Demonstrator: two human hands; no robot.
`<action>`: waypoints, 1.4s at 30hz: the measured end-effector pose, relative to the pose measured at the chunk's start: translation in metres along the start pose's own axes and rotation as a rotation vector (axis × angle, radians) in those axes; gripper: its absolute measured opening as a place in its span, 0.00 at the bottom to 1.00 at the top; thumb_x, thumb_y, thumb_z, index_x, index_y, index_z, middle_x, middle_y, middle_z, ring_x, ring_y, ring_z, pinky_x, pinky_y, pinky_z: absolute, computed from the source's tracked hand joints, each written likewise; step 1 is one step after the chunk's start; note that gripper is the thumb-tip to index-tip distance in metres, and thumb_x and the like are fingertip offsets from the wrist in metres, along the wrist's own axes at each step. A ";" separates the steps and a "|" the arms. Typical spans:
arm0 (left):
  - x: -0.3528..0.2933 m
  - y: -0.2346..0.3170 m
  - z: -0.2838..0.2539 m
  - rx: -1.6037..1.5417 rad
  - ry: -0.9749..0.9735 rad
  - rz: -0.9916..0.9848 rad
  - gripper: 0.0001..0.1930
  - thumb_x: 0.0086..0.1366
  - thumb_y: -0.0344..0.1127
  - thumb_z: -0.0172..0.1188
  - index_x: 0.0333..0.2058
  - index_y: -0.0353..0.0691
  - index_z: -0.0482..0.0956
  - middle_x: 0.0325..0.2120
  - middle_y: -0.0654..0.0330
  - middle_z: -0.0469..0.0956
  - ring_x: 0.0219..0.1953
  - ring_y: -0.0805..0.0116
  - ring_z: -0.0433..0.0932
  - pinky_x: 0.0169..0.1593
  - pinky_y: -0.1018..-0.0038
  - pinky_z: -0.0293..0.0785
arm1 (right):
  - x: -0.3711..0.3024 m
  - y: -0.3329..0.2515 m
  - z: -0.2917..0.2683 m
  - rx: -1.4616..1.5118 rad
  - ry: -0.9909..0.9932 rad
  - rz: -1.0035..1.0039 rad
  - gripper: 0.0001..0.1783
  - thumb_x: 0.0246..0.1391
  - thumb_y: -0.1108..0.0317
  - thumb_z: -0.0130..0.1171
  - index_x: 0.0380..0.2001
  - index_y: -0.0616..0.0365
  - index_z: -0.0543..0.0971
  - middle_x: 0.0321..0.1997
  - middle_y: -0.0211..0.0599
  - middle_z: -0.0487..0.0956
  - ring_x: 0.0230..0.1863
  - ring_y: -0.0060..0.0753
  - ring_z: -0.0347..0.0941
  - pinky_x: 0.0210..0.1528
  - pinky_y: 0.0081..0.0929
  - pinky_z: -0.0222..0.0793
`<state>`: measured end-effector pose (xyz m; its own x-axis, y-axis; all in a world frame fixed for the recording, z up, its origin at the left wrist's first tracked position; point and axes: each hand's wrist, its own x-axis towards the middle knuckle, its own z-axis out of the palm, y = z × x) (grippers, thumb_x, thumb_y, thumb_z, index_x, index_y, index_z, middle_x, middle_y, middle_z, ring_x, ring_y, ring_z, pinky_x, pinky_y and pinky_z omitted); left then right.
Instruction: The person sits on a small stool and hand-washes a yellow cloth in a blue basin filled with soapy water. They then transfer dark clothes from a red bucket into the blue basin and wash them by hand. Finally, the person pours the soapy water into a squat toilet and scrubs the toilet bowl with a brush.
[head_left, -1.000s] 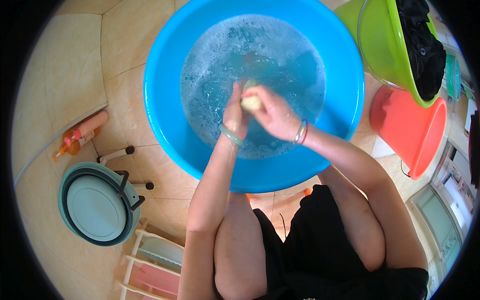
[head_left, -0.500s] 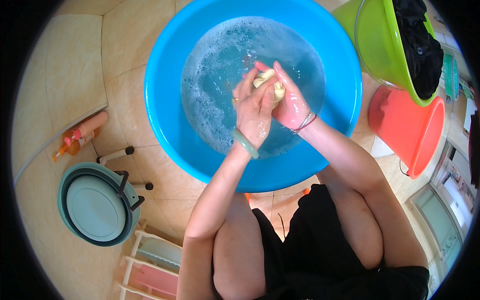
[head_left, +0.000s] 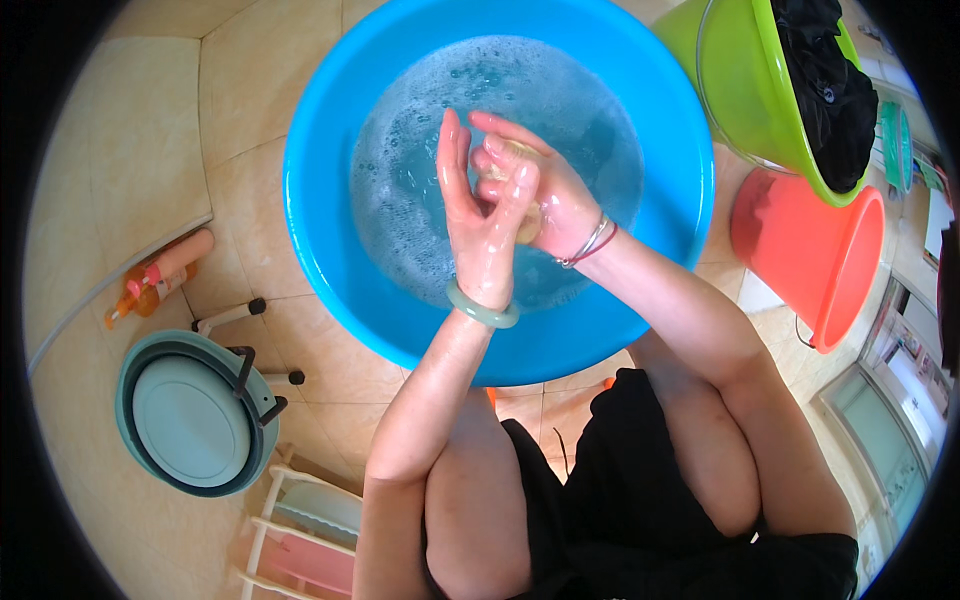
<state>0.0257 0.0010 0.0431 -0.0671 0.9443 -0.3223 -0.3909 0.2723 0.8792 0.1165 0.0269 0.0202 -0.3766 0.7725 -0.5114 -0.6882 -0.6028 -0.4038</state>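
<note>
Both my hands are wet and held over a large blue basin (head_left: 672, 130) of foamy water. My right hand (head_left: 566, 200) has its fingers curled around a small bunched cream-coloured cloth (head_left: 529, 224), which is mostly hidden between the palms. Beside it, my left hand (head_left: 476, 222) stretches its fingers up, its thumb lying across the right palm. A pale green bangle circles my left wrist; thin bracelets are on the right one. White suds (head_left: 400, 235) float along the left side of the water.
A lime-green bucket (head_left: 750, 90) with dark clothes (head_left: 825, 95) stands at the upper right, beside a coral bucket (head_left: 800, 255). At left are bottles (head_left: 160, 280) by the wall and a grey-green folding basin (head_left: 190, 420). A cream rack (head_left: 258, 535) is at lower left.
My left hand has opened and turned, its fingers now stretched upward instead of wrapped over the cloth. My right hand has shifted slightly left and curled its fingers over the cloth.
</note>
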 end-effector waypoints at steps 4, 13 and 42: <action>0.000 -0.004 0.010 0.012 0.099 -0.084 0.42 0.60 0.39 0.65 0.67 0.47 0.48 0.53 0.55 0.66 0.54 0.66 0.67 0.56 0.70 0.66 | -0.003 0.008 0.013 -0.237 0.176 -0.117 0.17 0.59 0.52 0.57 0.32 0.57 0.76 0.23 0.21 0.68 0.26 0.14 0.63 0.26 0.16 0.61; 0.001 0.005 0.031 -0.126 0.201 -0.154 0.25 0.60 0.41 0.65 0.53 0.40 0.69 0.53 0.59 0.70 0.52 0.69 0.70 0.54 0.73 0.68 | -0.008 0.002 0.021 -0.437 0.311 -0.240 0.22 0.60 0.52 0.55 0.17 0.54 0.72 0.18 0.23 0.70 0.22 0.16 0.63 0.23 0.21 0.58; 0.015 0.091 0.227 -0.074 -0.638 -0.470 0.28 0.64 0.30 0.57 0.60 0.36 0.58 0.51 0.54 0.69 0.53 0.60 0.71 0.55 0.61 0.72 | -0.181 -0.231 -0.026 -0.507 0.475 -0.649 0.26 0.52 0.63 0.65 0.54 0.56 0.72 0.46 0.30 0.77 0.44 0.19 0.74 0.40 0.21 0.72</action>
<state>0.1980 0.0821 0.1977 0.6503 0.6631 -0.3707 -0.3092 0.6768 0.6681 0.3599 0.0210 0.1867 0.3535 0.8920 -0.2817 -0.2816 -0.1857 -0.9414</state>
